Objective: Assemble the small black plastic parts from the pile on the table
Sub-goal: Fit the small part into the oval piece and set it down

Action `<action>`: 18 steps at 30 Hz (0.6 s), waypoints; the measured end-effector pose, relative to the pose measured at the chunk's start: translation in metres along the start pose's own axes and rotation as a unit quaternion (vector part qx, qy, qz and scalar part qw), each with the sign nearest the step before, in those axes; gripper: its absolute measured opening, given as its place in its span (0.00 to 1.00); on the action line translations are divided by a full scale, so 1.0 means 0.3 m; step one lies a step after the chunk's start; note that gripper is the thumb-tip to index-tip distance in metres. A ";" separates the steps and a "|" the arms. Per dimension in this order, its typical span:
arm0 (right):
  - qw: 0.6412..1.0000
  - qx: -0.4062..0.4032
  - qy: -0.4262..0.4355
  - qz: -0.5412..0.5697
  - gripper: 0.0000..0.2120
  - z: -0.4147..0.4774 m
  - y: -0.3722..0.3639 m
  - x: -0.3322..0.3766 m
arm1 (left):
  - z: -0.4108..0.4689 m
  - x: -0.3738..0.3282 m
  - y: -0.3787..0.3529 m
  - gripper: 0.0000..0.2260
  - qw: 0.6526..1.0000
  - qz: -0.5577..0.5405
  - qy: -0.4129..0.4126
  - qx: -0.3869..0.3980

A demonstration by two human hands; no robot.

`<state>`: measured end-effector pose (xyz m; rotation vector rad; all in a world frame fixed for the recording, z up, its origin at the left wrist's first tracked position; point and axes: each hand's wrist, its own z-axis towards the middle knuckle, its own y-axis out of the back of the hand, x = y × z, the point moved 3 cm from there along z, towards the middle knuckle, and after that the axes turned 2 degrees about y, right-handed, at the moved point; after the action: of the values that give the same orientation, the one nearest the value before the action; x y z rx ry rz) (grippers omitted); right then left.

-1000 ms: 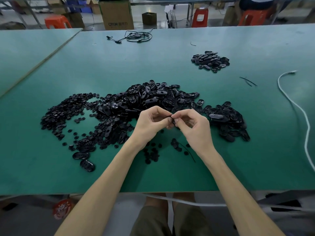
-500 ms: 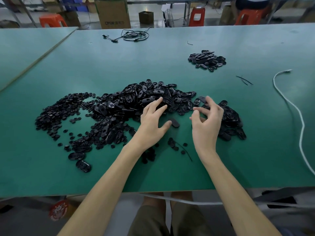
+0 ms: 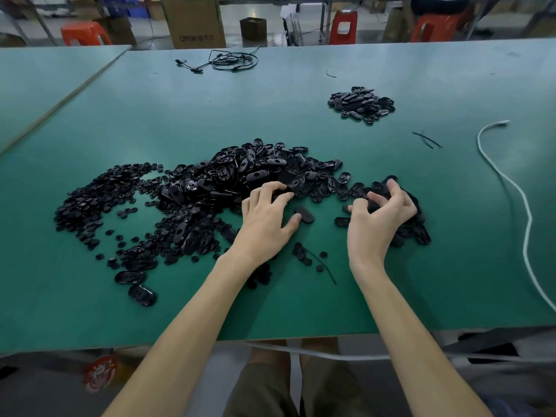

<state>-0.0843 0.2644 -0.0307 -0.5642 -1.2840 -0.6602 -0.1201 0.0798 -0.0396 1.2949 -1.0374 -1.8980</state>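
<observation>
Landmark = main pile (image 3: 240, 182) of black plastic parts, lying loose on the green table (image 3: 301, 308).

Nearest me, off the pile's near-left corner: two stray oval shells (image 3: 141, 294). Near side of the pile, centre: a few small discs (image 3: 301, 252) with a thin black strand.

Left hand (image 3: 264, 221) is at the pile's near edge. Fingers bent, tips down among the parts, thumb splayed beside a lone oval part (image 3: 304, 214) just off the pile. Not a pinch; can't tell if the fingertips hook anything.

Right hand (image 3: 380, 218) is over the pile's right end. Fingers clawed and spread, thumb reaching toward them, dark parts in between. Can't tell if one is gripped.

Handling, my read: tiny moulded plastic, very light, rigid and smooth, so they'll skate on the table and nest together. Pinch an oval across its long edges and take discs by the rim. Press straight, don't twist.

Left of the pile: a spread of small round pieces (image 3: 99, 200). Beyond it, to the right: a smaller separate heap (image 3: 361, 105), probably finished ones.

Containers: none on the table. Past the pile, off the far table edge, there's a big cardboard box (image 3: 192, 22) and a small box (image 3: 252, 27). Contents not visible.
</observation>
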 end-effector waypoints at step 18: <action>0.966 0.191 0.140 -0.107 0.13 -0.042 -0.061 0.027 | -0.005 -0.004 -0.009 0.18 0.998 0.047 -0.041 0.004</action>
<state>-0.0878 0.2417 -0.0249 -0.0122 -1.1721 -0.6234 -0.1185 0.0817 -0.0418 1.1604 -1.1276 -1.8923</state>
